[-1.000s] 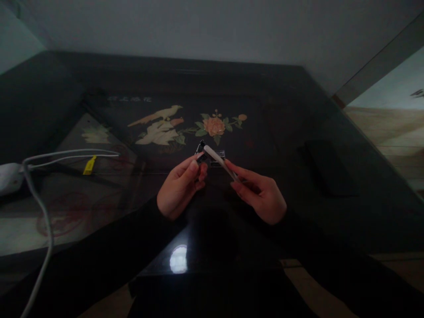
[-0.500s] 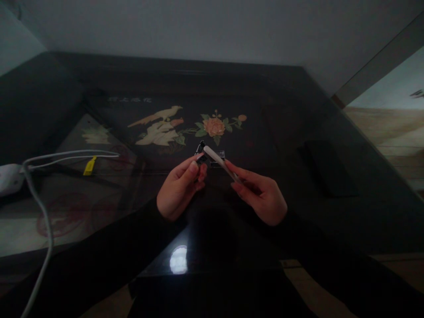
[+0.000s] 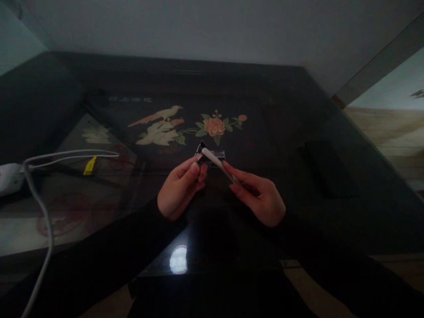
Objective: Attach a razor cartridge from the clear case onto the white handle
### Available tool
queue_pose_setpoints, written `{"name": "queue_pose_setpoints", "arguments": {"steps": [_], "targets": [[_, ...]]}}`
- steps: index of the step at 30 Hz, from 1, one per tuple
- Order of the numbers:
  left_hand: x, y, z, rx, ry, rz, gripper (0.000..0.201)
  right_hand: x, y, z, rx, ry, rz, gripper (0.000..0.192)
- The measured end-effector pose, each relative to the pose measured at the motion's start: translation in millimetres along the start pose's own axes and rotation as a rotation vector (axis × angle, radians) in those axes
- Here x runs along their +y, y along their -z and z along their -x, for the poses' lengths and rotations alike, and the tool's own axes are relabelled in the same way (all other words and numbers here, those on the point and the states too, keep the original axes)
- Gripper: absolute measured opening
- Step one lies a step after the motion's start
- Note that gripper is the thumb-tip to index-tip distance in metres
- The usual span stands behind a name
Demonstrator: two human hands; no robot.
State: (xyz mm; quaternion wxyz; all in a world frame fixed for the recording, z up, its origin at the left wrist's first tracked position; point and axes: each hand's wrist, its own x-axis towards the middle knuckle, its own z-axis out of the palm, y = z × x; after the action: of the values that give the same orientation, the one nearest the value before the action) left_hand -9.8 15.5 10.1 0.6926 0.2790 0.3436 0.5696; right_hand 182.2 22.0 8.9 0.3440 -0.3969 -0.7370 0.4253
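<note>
At the middle of the dark glossy table (image 3: 258,238), my left hand (image 3: 179,187) is closed, thumb and fingers pinching a small dark piece with shiny edges (image 3: 202,145); its exact kind is too dim to tell. My right hand (image 3: 261,196) pinches a slim, pale, flat stick with a rounded end (image 3: 215,160). The stick slants up and left, its tip at the dark piece; whether they touch I cannot tell. Just behind the stick is a small clear, glossy case-like thing (image 3: 219,153), partly covered.
A white plug or adapter (image 3: 9,179) with a looping white cable (image 3: 43,207) and a yellow tag (image 3: 89,165) lies at the left. On the right is a flat black rectangular object (image 3: 331,168). Bird and flower pictures show in the tabletop. A grey wall (image 3: 185,31) stands behind.
My right hand and the pale stick have shifted slightly left, the stick's tip moving a little left and down across the dark piece. My left hand has barely moved.
</note>
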Motion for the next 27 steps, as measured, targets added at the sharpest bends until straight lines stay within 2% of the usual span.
{"name": "queue_pose_setpoints", "arguments": {"steps": [4, 13, 27], "targets": [[0.3, -0.9, 0.3, 0.002, -0.002, -0.003, 0.049, -2.6, -1.1, 1.4, 0.002, 0.009, -0.002, 0.044], [-3.1, 4.0, -3.5, -0.018, -0.035, -0.023, 0.046, -9.6, -5.1, 6.9, -0.033, 0.080, 0.032, 0.042], [-2.2, 2.4, -0.6, -0.009, -0.030, 0.023, 0.044, 1.1, -1.0, -0.6, 0.043, 0.026, 0.045, 0.043]]}}
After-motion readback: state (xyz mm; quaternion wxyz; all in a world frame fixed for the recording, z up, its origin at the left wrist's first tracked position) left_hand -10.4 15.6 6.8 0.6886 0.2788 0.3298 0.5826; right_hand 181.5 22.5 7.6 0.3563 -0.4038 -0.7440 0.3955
